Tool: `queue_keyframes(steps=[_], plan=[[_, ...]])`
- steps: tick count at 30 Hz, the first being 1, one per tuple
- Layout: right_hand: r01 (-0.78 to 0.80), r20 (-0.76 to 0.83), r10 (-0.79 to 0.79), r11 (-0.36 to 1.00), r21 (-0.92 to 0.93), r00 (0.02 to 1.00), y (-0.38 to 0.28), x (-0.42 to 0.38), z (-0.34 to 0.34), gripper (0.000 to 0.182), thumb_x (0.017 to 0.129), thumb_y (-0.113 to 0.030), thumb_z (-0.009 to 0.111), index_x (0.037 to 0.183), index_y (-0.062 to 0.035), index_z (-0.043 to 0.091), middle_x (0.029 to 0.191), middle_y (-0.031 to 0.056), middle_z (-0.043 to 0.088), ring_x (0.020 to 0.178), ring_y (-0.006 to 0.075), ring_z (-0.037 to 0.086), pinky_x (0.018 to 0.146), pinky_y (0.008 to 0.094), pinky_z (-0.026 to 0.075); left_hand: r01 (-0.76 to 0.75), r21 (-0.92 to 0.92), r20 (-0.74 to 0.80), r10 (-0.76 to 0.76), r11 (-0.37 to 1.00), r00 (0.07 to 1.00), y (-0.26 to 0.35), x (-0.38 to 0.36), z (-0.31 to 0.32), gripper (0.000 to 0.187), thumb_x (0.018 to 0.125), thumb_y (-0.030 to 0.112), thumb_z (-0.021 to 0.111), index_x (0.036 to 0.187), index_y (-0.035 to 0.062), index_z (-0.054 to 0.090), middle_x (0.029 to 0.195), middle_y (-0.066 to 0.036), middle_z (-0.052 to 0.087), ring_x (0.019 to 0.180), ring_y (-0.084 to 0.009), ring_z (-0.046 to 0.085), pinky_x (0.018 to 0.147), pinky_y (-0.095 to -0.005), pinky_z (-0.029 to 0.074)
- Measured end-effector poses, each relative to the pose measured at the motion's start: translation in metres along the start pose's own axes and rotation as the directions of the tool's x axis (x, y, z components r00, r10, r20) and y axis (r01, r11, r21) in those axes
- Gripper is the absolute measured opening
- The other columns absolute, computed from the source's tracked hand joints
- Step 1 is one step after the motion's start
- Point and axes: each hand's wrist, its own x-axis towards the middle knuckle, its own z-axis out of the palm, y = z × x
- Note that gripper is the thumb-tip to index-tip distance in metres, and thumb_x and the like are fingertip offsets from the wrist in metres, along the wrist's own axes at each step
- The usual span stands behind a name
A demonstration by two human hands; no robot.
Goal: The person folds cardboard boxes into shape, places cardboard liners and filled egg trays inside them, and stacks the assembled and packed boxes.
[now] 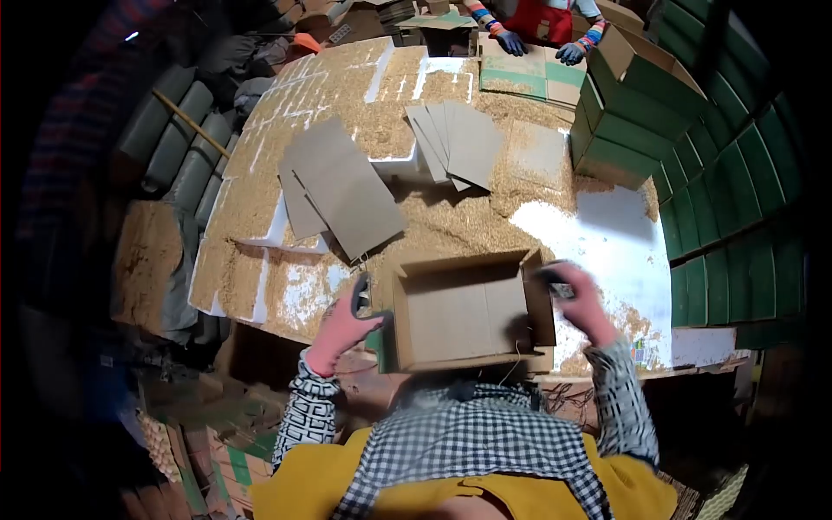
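An open cardboard box (459, 316) stands in front of me at the table's near edge, its brown inside facing up and its bottom bare. On its left side is my left hand (342, 329) in a pink glove with dark fingers, thumb and fingers spread apart, the thumb right at the box wall. My right hand (581, 303), gloved the same way, is at the box's upper right corner, fingers apart and overlapping the right flap (542, 312). Beyond the box lie flat grey-brown cardboard sheets (347, 191) and a smaller fanned stack of sheets (459, 143).
Grain-like brown material (433, 221) covers much of the white table (615, 251). Green boxes (728, 191) are stacked along the right, one open box (646, 78) among them. Across the table, a person's gloved hands (511, 43) rest on green-and-brown cardboard (529, 74). Grey bundles (178, 130) line the left.
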Motion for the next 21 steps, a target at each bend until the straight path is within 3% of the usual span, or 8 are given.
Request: queue_keyframes(steps=[3, 4, 6, 9, 12, 16, 17, 21], plan=[[-0.398, 0.151, 0.39, 0.917, 0.022, 0.908, 0.045, -0.012, 0.027, 0.034, 0.075, -0.01, 0.067, 0.107, -0.0087, 0.06, 0.099, 0.0114, 0.063, 0.096, 0.0264, 0.062, 0.087, 0.034, 0.051, 0.239, -0.006, 0.368, -0.22, 0.971, 0.903, -0.041, 0.023, 0.042, 0.094, 0.074, 0.034, 0.074, 0.141, -0.0057, 0.023, 0.135, -0.027, 0.042, 0.115, -0.0282, 0.054, 0.095, -0.0377, 0.045], [-0.036, 0.251, 0.047, 0.998, -0.045, 0.967, 0.045, -0.012, 0.056, 0.04, 0.074, -0.014, 0.069, 0.112, -0.0091, 0.056, 0.104, 0.0119, 0.06, 0.102, 0.0275, 0.058, 0.09, 0.0375, 0.048, 0.232, 0.089, 0.321, -0.249, 0.969, 0.914, -0.045, 0.024, 0.08, 0.096, 0.073, 0.036, 0.075, 0.14, -0.0072, 0.022, 0.135, -0.028, 0.041, 0.118, -0.0301, 0.051, 0.097, -0.0388, 0.043], [0.13, 0.445, 0.034, 0.935, -0.331, 0.895, 0.072, -0.014, 0.101, 0.058, 0.072, -0.021, 0.073, 0.124, -0.0091, 0.049, 0.109, 0.0176, 0.055, 0.102, 0.0342, 0.056, 0.093, 0.0374, 0.044, 0.194, 0.331, 0.046, -0.221, 0.924, 0.974, -0.045, 0.016, 0.151, 0.101, 0.07, 0.038, 0.076, 0.139, -0.0106, 0.021, 0.134, -0.03, 0.04, 0.123, -0.0342, 0.045, 0.101, -0.0413, 0.039], [-0.26, -0.228, 0.208, 0.938, -0.229, 0.951, 0.052, -0.017, 0.067, 0.082, 0.067, -0.029, 0.079, 0.134, -0.0012, 0.04, 0.129, 0.0218, 0.044, 0.12, 0.037, 0.044, 0.102, 0.0391, 0.038, 0.299, 0.11, -0.029, -0.298, 0.948, 0.954, -0.055, 0.02, 0.154, 0.101, 0.068, 0.04, 0.078, 0.137, -0.0103, 0.024, 0.132, -0.029, 0.042, 0.121, -0.0375, 0.045, 0.101, -0.0409, 0.038], [-0.472, 0.023, 0.496, 0.811, 0.344, 0.868, 0.133, -0.07, 0.129, 0.105, 0.061, -0.022, 0.083, 0.144, -0.001, 0.022, 0.145, 0.023, 0.025, 0.13, 0.0322, 0.032, 0.105, 0.039, 0.034, 0.326, 0.072, -0.048, -0.324, 0.943, 0.945, -0.074, 0.022, 0.159, 0.098, 0.067, 0.037, 0.079, 0.135, -0.0101, 0.027, 0.129, -0.028, 0.045, 0.118, -0.036, 0.047, 0.1, -0.0393, 0.039], [-0.676, 0.222, 0.724, 0.424, 0.603, 0.652, 0.078, -0.045, 0.063, 0.098, 0.064, -0.007, 0.08, 0.144, -0.0005, 0.023, 0.132, 0.0178, 0.048, 0.115, 0.0268, 0.052, 0.093, 0.0331, 0.047, 0.185, -0.265, -0.008, -0.194, 0.946, 0.981, -0.02, 0.039, 0.166, 0.078, 0.076, 0.023, 0.074, 0.137, -0.0029, 0.033, 0.125, -0.021, 0.051, 0.112, -0.0307, 0.052, 0.095, -0.0362, 0.042], [-0.39, -0.026, 0.534, 0.649, 0.653, 0.845, 0.157, -0.062, 0.063, 0.091, 0.065, -0.006, 0.079, 0.142, -0.0002, 0.03, 0.115, 0.0145, 0.059, 0.092, 0.0219, 0.062, 0.077, 0.0274, 0.053, 0.14, -0.263, -0.042, -0.156, 0.955, 0.987, -0.006, 0.043, 0.185, 0.072, 0.078, 0.02, 0.073, 0.136, -0.0015, 0.035, 0.123, -0.017, 0.053, 0.109, -0.0257, 0.054, 0.092, -0.0339, 0.045], [-0.467, -0.183, 0.553, 0.807, 0.362, 0.813, 0.194, -0.075, -0.132, 0.06, 0.075, -0.018, 0.074, 0.126, 0.0034, 0.049, 0.104, 0.0108, 0.064, 0.09, 0.0159, 0.06, 0.082, 0.0276, 0.049, 0.261, -0.806, 0.319, 0.019, 0.531, 0.947, 0.095, 0.067, 0.231, 0.053, 0.086, 0.003, 0.058, 0.137, 0.0044, 0.042, 0.126, -0.009, 0.054, 0.106, -0.0146, 0.056, 0.085, -0.0272, 0.048]])
